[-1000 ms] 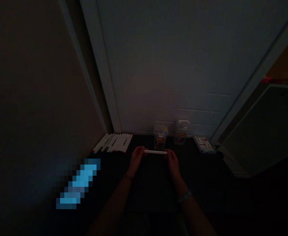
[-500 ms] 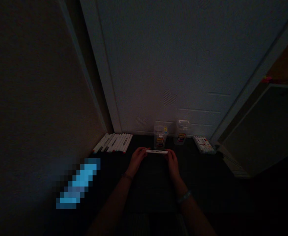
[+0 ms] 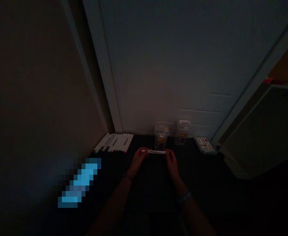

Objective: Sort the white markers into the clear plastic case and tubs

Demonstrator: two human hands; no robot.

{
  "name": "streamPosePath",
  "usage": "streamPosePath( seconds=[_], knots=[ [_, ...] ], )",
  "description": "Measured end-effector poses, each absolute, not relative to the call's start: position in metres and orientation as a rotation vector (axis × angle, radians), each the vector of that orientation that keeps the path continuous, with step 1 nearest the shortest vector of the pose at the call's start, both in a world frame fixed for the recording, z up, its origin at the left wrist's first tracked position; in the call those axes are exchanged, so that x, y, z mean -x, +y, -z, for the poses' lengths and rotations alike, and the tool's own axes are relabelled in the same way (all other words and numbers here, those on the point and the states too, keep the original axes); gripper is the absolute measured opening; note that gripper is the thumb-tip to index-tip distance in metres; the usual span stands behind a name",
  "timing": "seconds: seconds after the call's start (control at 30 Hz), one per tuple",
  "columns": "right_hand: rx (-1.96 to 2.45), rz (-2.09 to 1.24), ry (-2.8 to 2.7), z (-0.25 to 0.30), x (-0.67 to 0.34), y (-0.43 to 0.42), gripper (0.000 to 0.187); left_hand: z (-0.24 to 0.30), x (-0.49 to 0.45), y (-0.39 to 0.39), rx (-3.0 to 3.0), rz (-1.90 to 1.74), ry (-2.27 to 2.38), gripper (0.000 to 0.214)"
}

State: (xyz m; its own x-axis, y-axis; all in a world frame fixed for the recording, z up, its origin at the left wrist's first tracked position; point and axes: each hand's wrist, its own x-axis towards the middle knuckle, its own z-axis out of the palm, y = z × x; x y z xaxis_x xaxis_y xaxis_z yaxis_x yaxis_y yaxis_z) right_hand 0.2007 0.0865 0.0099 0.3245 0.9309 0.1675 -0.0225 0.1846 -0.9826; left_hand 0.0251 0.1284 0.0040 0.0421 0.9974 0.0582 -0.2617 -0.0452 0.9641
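In a very dim room, both my hands hold one white marker (image 3: 156, 152) level over a dark floor. My left hand (image 3: 138, 161) pinches its left end and my right hand (image 3: 171, 162) pinches its right end. The marker's printed label faces up. A row of several white markers (image 3: 114, 143) lies on the floor to the far left of my hands. Another row of markers (image 3: 204, 144) lies to the far right.
Two clear plastic containers (image 3: 160, 137) (image 3: 182, 132) stand against a white door (image 3: 173, 65) just beyond the held marker. A wall runs along the left. A blurred blue patch (image 3: 80, 183) lies at the lower left. A dark panel (image 3: 262, 131) leans at the right.
The marker has turned in my fingers, so its printed label now shows. My hands stay in nearly the same place.
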Motion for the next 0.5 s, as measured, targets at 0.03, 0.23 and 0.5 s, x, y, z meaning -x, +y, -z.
streamPosePath(
  seconds=[0.03,0.23,0.5],
  knots=[
    [1.174,-0.864,-1.01,-0.01,-0.201,0.086,0.034,-0.004,-0.025,0.128,-1.083,-1.316,0.949,0.036],
    [1.124,-0.921,-0.91,-0.006,-0.205,0.089,0.038,-0.012,-0.026,0.123,-1.089,-1.302,0.915,0.035],
    [1.096,-0.94,-0.833,-0.001,-0.206,0.092,0.038,-0.018,-0.025,0.119,-1.107,-1.289,0.936,0.035]
  ],
)
